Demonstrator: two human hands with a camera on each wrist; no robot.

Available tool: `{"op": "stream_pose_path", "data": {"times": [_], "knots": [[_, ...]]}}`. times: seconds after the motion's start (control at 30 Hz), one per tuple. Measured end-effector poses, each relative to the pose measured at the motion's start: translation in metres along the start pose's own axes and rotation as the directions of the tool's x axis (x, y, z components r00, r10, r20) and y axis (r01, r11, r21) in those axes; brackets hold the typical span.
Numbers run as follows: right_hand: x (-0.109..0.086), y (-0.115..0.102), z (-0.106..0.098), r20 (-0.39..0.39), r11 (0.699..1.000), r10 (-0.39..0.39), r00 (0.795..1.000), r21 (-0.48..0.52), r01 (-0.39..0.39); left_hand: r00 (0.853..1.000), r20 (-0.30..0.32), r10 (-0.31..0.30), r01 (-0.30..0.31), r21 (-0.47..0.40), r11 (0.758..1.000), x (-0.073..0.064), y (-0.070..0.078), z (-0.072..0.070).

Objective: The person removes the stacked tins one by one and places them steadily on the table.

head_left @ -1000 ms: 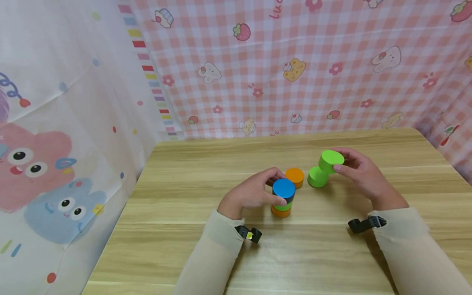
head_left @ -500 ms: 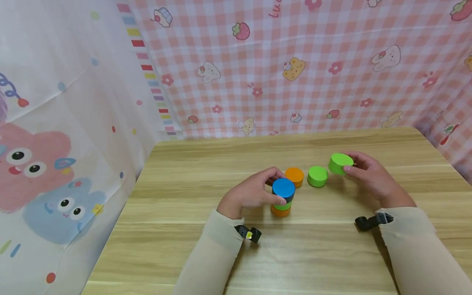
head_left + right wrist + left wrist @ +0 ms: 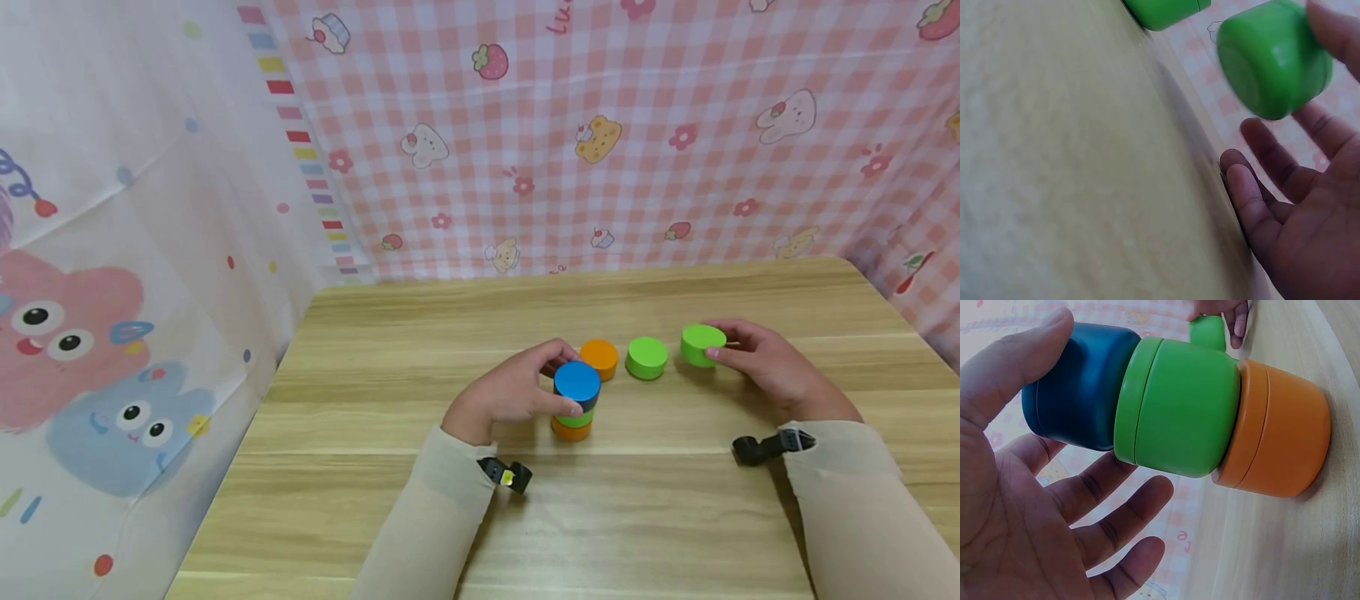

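Observation:
A stack of small round lidded jars stands before my left hand (image 3: 513, 390): a blue jar (image 3: 577, 382) on top, a green jar (image 3: 1179, 406) in the middle, an orange jar (image 3: 1282, 431) at the bottom. My left thumb and forefinger grip the blue jar; the other fingers are spread beside the stack. On the right, my right hand (image 3: 780, 367) pinches another green jar (image 3: 1272, 59) between thumb and fingers, tilted and slightly above the table in the right wrist view. Between the hands sit a second orange jar (image 3: 599, 360) and a further green jar (image 3: 647, 357).
The wood-grain table (image 3: 360, 500) runs back to a pink checked cloth (image 3: 465, 183). A white printed cloth (image 3: 187, 250) hangs on the left. Each wrist wears a black camera strap.
My right hand has carried its green jar right and down, from over the standing green jar to beside it. The left hand has stayed on the blue jar.

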State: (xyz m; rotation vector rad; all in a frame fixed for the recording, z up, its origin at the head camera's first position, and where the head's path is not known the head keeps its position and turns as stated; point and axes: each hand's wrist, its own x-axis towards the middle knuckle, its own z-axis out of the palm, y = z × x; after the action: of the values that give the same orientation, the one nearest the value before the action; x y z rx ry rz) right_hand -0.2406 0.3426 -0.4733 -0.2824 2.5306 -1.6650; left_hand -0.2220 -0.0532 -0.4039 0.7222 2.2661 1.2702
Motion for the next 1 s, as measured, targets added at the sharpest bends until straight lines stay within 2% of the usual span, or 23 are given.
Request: {"op": "stream_pose_path", "data": {"times": [0.27, 0.5, 0.8, 0.9, 1.0], "knots": [[0.004, 0.000, 0.001, 0.024, 0.991, 0.085, 0.996, -0.104, -0.082, 1.000, -0.001, -0.001, 0.001, 0.006, 1.000, 0.001, 0.000, 0.000], [0.007, 0.001, 0.001, 0.052, 0.968, 0.144, 0.988, -0.213, -0.130, 1.000, 0.002, 0.000, 0.000, 0.001, 1.000, 0.000, 0.000, 0.000], [0.007, -0.008, 0.003, 0.071, 0.960, 0.168, 0.983, -0.240, -0.147, 1.000, 0.010, 0.026, -0.026, -0.011, 1.000, 0.003, -0.003, 0.000], [0.006, -0.016, 0.004, 0.035, 0.960, 0.181, 0.983, -0.224, -0.169, 0.999, 0.013, 0.035, -0.035, -0.016, 0.999, 0.002, -0.002, -0.001], [0.004, -0.033, 0.008, -0.063, 0.966, 0.182, 0.981, -0.175, -0.190, 0.999, 0.021, 0.034, -0.033, -0.010, 0.999, 0.001, -0.001, -0.002]]}}
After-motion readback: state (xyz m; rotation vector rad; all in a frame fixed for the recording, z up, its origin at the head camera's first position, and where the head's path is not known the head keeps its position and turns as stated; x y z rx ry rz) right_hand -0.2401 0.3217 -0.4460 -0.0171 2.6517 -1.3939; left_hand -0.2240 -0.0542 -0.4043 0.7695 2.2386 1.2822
